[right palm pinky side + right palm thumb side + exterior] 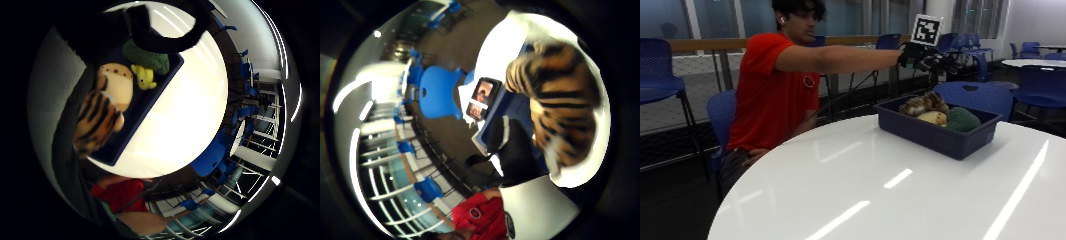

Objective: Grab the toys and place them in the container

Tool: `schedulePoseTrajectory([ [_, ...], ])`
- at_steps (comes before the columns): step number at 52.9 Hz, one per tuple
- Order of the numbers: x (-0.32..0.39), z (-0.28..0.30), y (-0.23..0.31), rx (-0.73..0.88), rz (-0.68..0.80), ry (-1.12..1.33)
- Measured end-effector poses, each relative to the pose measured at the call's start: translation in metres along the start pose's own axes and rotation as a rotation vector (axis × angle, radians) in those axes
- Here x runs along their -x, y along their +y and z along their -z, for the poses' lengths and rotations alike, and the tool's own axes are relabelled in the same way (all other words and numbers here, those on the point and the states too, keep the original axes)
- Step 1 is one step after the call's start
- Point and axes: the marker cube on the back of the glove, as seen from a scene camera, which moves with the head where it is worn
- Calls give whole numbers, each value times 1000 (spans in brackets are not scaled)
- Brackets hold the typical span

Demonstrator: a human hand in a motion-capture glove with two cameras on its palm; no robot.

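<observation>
While the gloved right hand [927, 57] hangs above, fingers relaxed, empty, striped tiger toy [916, 105] lies below in blue container [933, 134], near worktop [859, 190] far edge.

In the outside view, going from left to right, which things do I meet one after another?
Blue chair at the left edge → person in the red shirt → tiger-striped plush toy in the blue container → green plush toy → blue chair at the right edge.
</observation>
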Motion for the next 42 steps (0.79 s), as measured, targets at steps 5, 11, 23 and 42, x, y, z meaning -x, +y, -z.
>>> schedulePoseTrajectory([
  [5, -8, -8, 10, -14, 65, 18],
  [11, -30, -19, 20, -28, 10, 30],
  [23, -89, -59, 54, -11, -61, -30],
  [42, -168, -110, 135, -7, -161, -93],
])
